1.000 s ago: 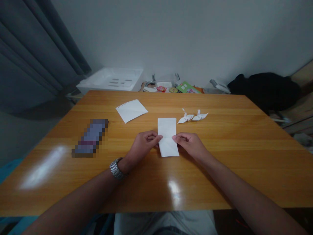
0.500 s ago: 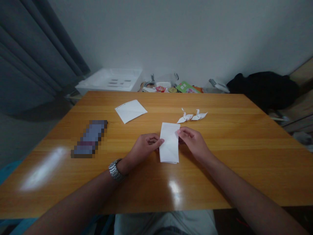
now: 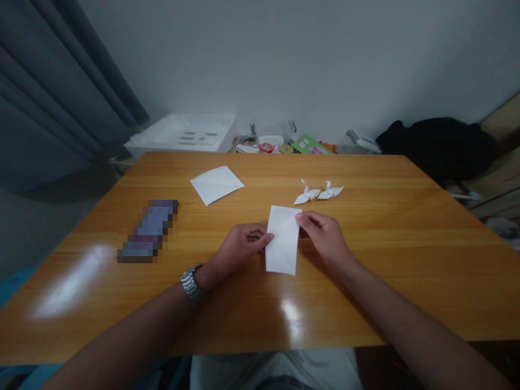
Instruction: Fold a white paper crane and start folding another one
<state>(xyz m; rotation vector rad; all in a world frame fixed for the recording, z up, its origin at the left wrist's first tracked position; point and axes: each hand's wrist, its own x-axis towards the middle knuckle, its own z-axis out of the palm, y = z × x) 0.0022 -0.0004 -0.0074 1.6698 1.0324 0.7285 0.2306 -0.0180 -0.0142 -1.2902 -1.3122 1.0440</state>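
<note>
A folded white sheet of paper (image 3: pixel 283 244), a tall narrow rectangle, is held up over the table between both hands. My left hand (image 3: pixel 247 241) pinches its left edge, thumb on the front face and the other fingers curled behind. At the upper right edge, my right hand (image 3: pixel 323 233) grips the paper between thumb and fingers. The fingertips behind the sheet are hidden. Just beyond it stand two white origami birds (image 3: pixel 307 195), side by side and touching or nearly so.
On the wooden table (image 3: pixel 406 260) lie a loose white sheet (image 3: pixel 218 185) with a perforated edge and a pixelated phone-like object (image 3: pixel 148 230) at left. Behind the far edge are a white plastic tray (image 3: pixel 182 132), a green packet (image 3: pixel 311 145) and a black cloth-like heap (image 3: pixel 439 149).
The folded paper has tilted slightly and shifted a little toward me and to the right. Its lower layers no longer show at the bottom edge. Both hands keep their hold.
</note>
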